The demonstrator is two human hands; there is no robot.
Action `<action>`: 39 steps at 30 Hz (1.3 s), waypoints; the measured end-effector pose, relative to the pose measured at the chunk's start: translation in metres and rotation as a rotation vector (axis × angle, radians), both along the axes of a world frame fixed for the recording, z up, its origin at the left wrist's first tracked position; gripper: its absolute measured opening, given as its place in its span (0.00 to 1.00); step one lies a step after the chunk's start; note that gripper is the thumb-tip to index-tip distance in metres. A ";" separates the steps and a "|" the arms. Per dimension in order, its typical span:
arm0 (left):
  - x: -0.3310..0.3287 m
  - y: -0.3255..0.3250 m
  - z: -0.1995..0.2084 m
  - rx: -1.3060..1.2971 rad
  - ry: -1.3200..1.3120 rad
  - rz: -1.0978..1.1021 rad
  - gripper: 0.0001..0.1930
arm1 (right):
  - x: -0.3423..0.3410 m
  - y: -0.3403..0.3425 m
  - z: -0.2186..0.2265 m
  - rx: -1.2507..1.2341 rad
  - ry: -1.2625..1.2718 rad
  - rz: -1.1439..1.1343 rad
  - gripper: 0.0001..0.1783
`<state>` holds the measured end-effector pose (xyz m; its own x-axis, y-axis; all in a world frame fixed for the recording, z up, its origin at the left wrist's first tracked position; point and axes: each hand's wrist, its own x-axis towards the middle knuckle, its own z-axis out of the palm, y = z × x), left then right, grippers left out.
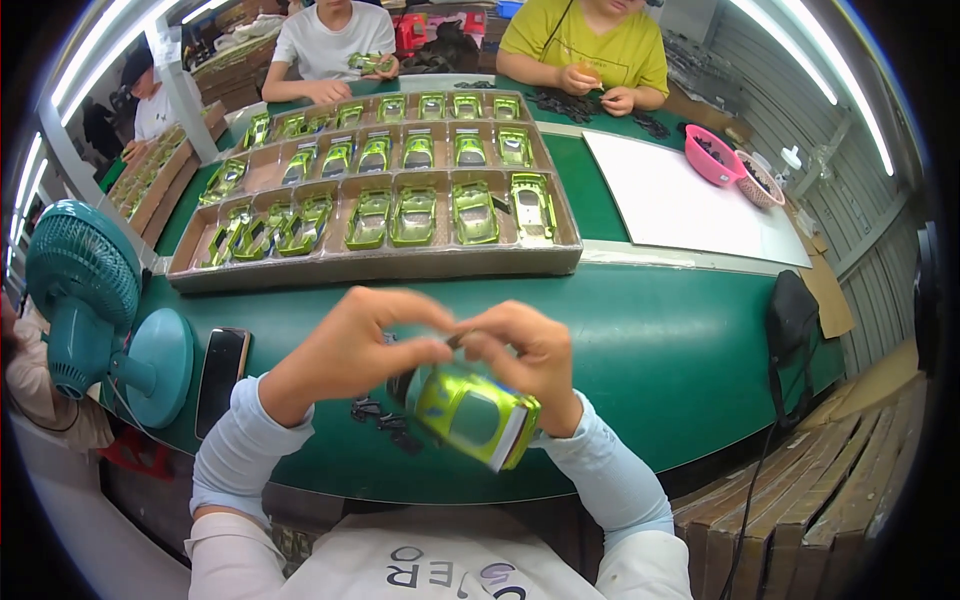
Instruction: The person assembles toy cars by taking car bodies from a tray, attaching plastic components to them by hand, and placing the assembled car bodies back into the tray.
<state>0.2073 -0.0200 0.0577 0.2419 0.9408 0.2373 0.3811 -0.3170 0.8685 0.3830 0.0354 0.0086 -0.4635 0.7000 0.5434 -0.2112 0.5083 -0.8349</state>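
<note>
Two hands work a small dark part above a green toy car body.

The left hand (345, 345) and the right hand (530, 350) meet fingertip to fingertip, both pinching a small dark part (455, 341) between them; the green toy car body (478, 415) sits tilted just under the right hand, which appears to hold it too (the contact is partly hidden), above the near edge of the green tabletop (640, 350). More small dark parts (385, 415) lie below the left hand. Beyond stands a cardboard tray (400, 262) of green car bodies; a phone (221, 378) and a teal fan (85, 300) sit left.
</note>
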 end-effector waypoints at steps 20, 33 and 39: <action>0.004 -0.018 -0.060 -0.388 -1.335 -0.090 0.09 | -0.018 0.013 -0.028 -0.481 0.115 -0.078 0.09; -0.009 -0.015 -0.060 -0.409 -1.394 -0.066 0.10 | -0.019 0.002 -0.028 -0.609 0.080 0.024 0.11; -0.002 -0.018 -0.053 -0.498 -1.350 -0.020 0.10 | -0.021 0.000 -0.023 -0.149 0.010 -0.247 0.11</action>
<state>0.2049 -0.0381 0.0043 0.1158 0.9917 -0.0550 -0.8080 0.1263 0.5755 0.3625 0.0351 -0.0143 -0.2637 0.8637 0.4296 -0.1051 0.4170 -0.9028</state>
